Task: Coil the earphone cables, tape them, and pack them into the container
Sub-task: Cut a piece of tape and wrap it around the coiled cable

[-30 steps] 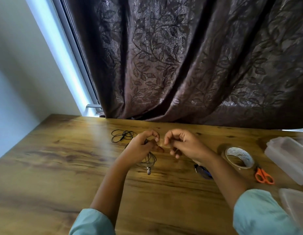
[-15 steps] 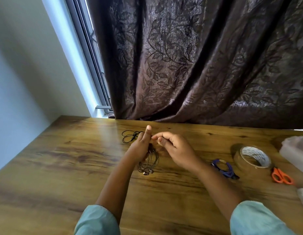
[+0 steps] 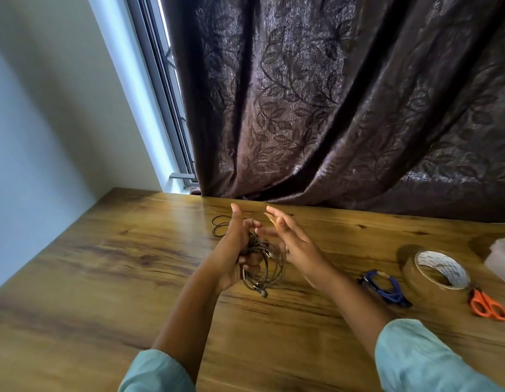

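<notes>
**A:** What is the left hand [image 3: 231,250] doing?

**B:** It is gripping a coiled grey earphone cable [image 3: 269,267]. The fingers are curling round the loops and the thumb is pointing straight up. The coil is hanging below the palm with an earbud dangling at its lower end. I cannot tell whether it is touching the surface [image 3: 104,264].

**A:** And the right hand [image 3: 291,241]?

**B:** It is holding nothing. It is hovering just beside the coil, with its fingers straight and fanning apart.

**A:** How are the arms lying?

**B:** Both forearms are reaching forward out of pale teal sleeves [image 3: 421,360], and the hands are meeting over the middle of the surface.

**A:** Where is everything else sitting?

**B:** A loose black cable [image 3: 220,226] is lying just beyond the left hand. A blue earphone bundle [image 3: 384,287] is lying to the right of the right forearm, beside the tape roll [image 3: 435,273]. The orange scissors [image 3: 488,305] are lying just beside the roll. The container [image 3: 503,258] is showing at the right edge.
</notes>
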